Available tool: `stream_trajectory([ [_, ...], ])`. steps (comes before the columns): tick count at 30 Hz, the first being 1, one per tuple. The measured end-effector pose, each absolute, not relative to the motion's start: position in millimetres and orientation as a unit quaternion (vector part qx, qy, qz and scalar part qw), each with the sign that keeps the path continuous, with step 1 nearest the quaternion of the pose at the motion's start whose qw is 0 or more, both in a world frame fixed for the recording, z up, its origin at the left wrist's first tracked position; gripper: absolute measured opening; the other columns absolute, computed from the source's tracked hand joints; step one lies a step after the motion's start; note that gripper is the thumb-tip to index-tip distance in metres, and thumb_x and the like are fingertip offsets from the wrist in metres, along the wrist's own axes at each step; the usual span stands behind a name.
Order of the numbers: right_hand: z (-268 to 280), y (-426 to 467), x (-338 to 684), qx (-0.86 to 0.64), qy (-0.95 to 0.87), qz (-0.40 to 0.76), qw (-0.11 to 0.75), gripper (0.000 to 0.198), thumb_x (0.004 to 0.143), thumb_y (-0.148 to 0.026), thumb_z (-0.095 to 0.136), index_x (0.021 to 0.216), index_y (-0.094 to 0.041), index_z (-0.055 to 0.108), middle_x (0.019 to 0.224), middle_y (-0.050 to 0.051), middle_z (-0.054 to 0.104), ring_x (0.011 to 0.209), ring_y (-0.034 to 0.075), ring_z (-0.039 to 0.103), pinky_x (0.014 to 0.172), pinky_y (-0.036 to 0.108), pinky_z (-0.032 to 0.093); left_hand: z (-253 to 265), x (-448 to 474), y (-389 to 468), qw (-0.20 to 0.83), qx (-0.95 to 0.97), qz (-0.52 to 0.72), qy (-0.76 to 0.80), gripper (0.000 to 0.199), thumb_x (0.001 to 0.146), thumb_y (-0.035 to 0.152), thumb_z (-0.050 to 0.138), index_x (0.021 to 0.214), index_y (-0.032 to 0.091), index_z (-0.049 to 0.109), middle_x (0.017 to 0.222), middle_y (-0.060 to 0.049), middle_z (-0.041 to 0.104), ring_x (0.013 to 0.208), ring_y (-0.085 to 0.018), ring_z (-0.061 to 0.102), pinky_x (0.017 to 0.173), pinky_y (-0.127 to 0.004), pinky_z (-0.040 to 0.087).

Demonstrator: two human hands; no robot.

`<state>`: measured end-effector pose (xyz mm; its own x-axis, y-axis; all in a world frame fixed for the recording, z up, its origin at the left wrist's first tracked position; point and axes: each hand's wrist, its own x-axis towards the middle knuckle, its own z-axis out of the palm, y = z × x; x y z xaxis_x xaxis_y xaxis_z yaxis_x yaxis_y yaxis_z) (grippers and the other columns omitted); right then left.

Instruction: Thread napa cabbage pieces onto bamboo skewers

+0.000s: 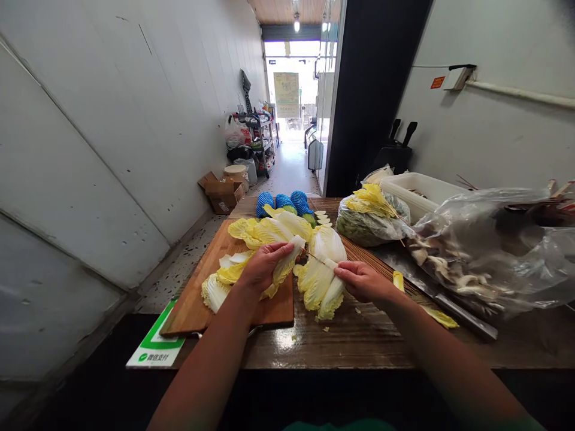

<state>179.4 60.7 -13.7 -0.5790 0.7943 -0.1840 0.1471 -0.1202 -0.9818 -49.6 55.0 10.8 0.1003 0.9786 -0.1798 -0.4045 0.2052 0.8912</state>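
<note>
Left hand (262, 267) closed on cabbage leaf (286, 268), right hand (359, 279) on skewer (318, 258); greens (356, 230) in bag (401, 209)

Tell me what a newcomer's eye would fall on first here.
Probably the yellow-and-white cabbage leaves spread over the wooden cutting board and the table beside it, with a thin stick between the left hand and the right hand. Next, likely, the vivid blue netting at the table's far edge, and on the right the big clear plastic bag with what look like mushrooms.
</note>
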Motion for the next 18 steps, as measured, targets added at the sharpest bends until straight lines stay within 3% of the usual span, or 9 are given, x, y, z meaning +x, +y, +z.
stream_trajectory([
  [13,-16.6,59.7,176.9,-0.374,-0.620,0.641,0.253,0.041,0.075,-0.057,0.052,0.077,-0.016,0.052,0.042,-0.012,0.025,0.035,0.004,0.016,0.034,0.019,0.011,9.7,-47.0,53.7,0.662,0.360,0.518,0.405,0.021,0.061,0.021,0.076,0.076,0.007,0.070,0.069,-0.008,0.070,0.057,-0.012,0.062,0.056,-0.019,0.049],
  [18,-19.7,58.6,178.1,-0.369,-0.645,0.627,0.234,0.039,0.080,-0.055,0.050,0.074,-0.016,0.052,0.046,-0.008,0.039,0.037,0.005,0.027,0.035,0.018,0.020,8.0,-49.3,55.2,0.643,0.365,0.526,0.420,0.022,0.060,0.022,0.077,0.076,0.008,0.070,0.070,-0.008,0.071,0.058,-0.012,0.062,0.057,-0.019,0.049],
])
